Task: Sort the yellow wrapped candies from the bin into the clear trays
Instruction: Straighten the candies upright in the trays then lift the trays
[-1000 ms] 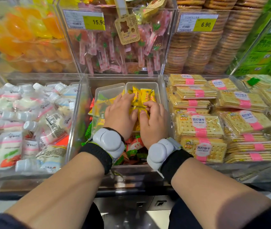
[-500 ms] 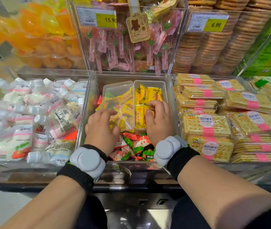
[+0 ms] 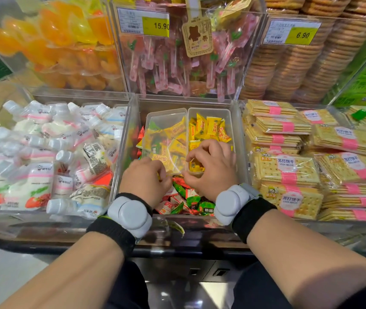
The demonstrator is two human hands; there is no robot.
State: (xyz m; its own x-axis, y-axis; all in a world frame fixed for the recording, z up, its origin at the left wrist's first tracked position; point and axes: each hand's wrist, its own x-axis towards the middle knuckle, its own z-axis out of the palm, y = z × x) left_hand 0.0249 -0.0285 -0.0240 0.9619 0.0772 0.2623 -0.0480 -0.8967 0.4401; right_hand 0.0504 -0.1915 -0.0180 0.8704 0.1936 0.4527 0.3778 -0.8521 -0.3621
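Yellow wrapped candies fill two clear trays standing side by side at the back of the middle bin. In the right tray they stand packed on edge, while in the left tray they lie loose and jumbled. The right hand curls over the near end of the right tray, and thumb and bent fingers appear to close on one yellow piece there. The left hand sits at the near edge of the left tray with its fingers tucked under; I cannot tell whether it holds anything. Both trays rest on a loose bed of red and green candies, so the main risk is that pressing down at the near end could tip a tray and spill sorted pieces back into the mix. Pushing another candy into the tight upright row could also knock its neighbours flat, and a red or green wrapper could ride in with a hurried grab. Soda cracker packs fill the bin to the right and drink pouches the bin to the left.
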